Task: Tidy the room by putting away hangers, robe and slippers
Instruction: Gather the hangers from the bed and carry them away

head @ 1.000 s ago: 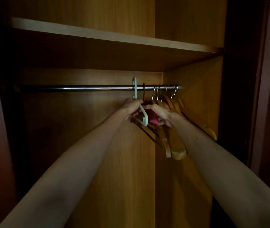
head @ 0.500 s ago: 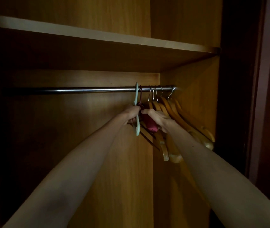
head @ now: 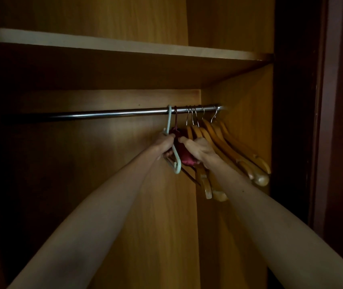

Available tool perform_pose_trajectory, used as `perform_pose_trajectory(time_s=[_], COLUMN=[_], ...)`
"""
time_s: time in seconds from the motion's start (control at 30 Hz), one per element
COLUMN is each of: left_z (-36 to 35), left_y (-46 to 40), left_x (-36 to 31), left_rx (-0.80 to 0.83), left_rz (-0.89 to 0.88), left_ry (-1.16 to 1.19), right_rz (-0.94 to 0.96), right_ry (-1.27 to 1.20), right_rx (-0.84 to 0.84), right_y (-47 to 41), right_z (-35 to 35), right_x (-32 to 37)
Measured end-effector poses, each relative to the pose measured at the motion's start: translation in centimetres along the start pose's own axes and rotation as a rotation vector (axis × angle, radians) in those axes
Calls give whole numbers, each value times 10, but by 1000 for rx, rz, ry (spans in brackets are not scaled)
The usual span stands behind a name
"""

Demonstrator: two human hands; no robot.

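Wardrobe [head: 239, 126] walls of yellow wood frame everything, open toward the person, so the rail sits within arm's reach. Its shelf [head: 124, 45] runs across the top, leaving hanging space beneath. Below it the rail [head: 95, 114] spans the width, bare along its left stretch and loaded only at its right end, where hangers are gathered against the side wall, likely to keep the rest free for the robe. No robe or slippers show here.

Wood hangers [head: 229, 151] hang in a tight fan from wire hooks, their shoulders tilted toward the camera and to the right because they crowd each other. Just left of them hangs a red hanger [head: 182, 151], padded by its look, its hook over the rail. Leftmost is the pale hanger [head: 173, 152], thin plastic, its hook also over the rail, so it seems already hung and only being settled.

Both arms reach up together. The right hand [head: 198, 149] curls its fingers over the red hanger's near shoulder, steadying or nudging it toward the wood ones. The left hand [head: 165, 146] wraps its fingers round the pale hanger's upper bar, probably to square it on the rail before letting go. My guess is the hanger step is nearly finished.
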State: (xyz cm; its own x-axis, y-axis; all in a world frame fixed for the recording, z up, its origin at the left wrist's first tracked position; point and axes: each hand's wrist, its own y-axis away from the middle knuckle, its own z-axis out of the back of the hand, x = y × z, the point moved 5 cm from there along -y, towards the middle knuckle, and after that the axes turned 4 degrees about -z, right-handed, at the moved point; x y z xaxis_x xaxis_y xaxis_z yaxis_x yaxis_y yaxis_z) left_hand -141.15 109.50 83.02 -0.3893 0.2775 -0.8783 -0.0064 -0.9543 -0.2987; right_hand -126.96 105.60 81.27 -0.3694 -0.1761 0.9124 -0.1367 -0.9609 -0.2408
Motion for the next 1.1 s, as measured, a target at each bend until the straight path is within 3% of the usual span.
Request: perform_pose_trajectory(time_s=[0.1, 0.23, 0.33, 0.4, 0.47, 0.57, 0.77, 0.93, 1.1], left_z=[1, -2, -19, -39, -69, -120, -212, -262, -304], left_y=[13, 41, 78, 104, 128, 170, 277, 366, 451], left_x=[6, 26, 57, 91, 139, 218, 347, 433, 471], left_rx=[-62, -305, -393, -364, -249, -27, 474, 848, 1213], left_rz=[-44, -120, -192, -206, -137, 28, 264, 455, 499], left_ry=[-21, -101, 2, 93, 110, 77, -41, -202, -349], right_rz=[87, 254, 367, 441, 444, 293, -251, -766, -1120], right_ry=[106, 149, 159, 199, 253, 305, 398, 355, 217], right_rx=[-134, -287, -361, -372, -347, -250, -67, 58, -39], right_y=[14, 49, 91, 125, 155, 184, 257, 370, 502], right_z=[7, 12, 13, 11, 3, -15, -43, -60, -68], right_x=[-5, -23, -42, -63, -95, -176, -364, -482, -545])
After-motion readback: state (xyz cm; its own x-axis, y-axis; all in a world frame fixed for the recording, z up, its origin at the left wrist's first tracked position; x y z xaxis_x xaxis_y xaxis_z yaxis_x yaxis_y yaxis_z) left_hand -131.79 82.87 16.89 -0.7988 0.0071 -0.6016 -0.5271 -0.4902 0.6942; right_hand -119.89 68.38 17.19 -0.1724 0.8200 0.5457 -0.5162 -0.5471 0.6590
